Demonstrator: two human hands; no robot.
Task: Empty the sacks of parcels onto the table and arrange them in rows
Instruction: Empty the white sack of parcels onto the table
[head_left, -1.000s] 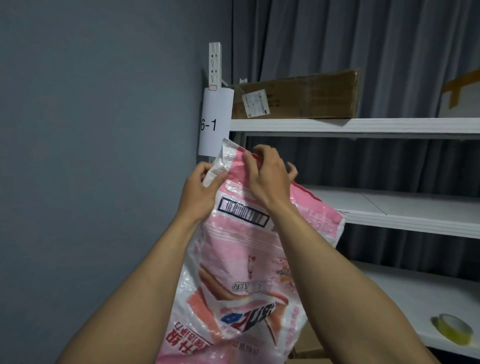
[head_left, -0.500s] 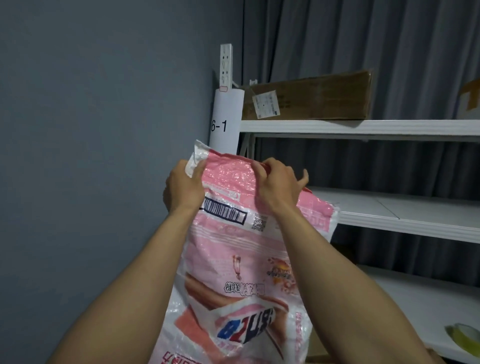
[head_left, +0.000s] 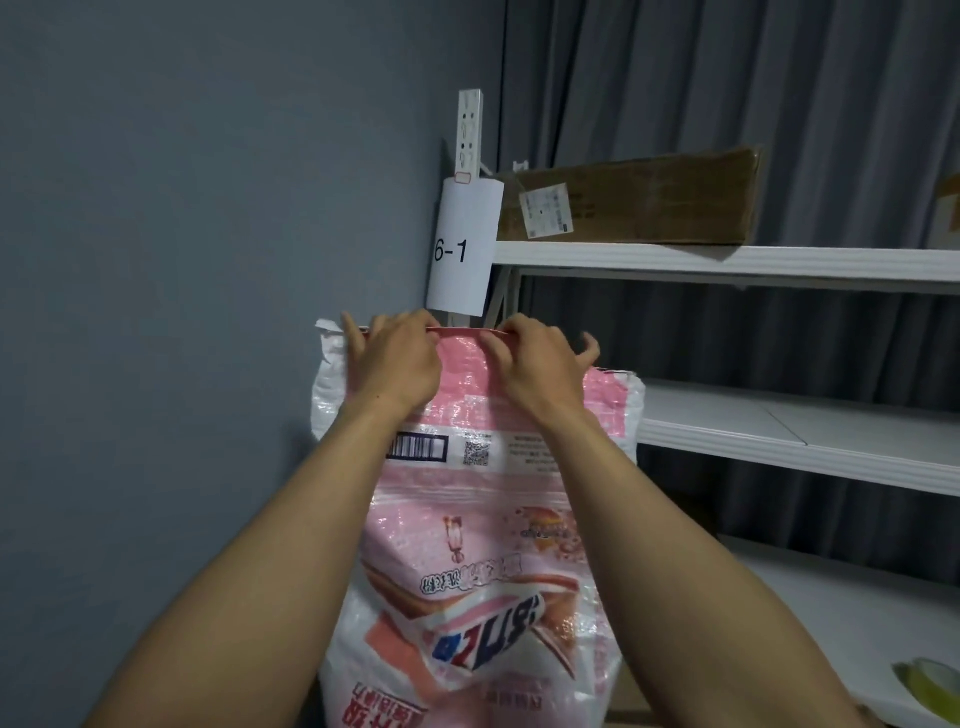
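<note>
**Sack** (head_left: 467, 519): woven plastic, pink and white, print, barcode and square code upside down. Held up in the air at its top edge, in front of the left end of the shelving (head_left: 727, 260). Its lower end runs out of view, so what it rests on, if anything, cannot be told. No parcels are in view.

**Left hand** (head_left: 397, 364): back towards the camera, fingers (head_left: 358, 332) curled over the sack's top edge and gripping it near the white left corner.

**Right hand** (head_left: 537, 366): just beside the left hand, apart from it. Fingers (head_left: 519, 330) are curled over the same edge and pinch the pink cloth; the little finger sticks out to the right, free of the sack.

**Cardboard box** (head_left: 639, 197): long, flat, with a paper slip on its left end; lies at the left end of the top shelf.

**Paper label** (head_left: 462, 244): white, marked "6-1", on the shelving's left post, below a white power strip (head_left: 467, 130).

**Tape roll** (head_left: 930, 686): yellowish, lies flat on the lowest white board, at the right edge of view.

**Backdrop**: grey wall (head_left: 208, 260) on the left, grey curtain (head_left: 727, 78) behind the shelving.
</note>
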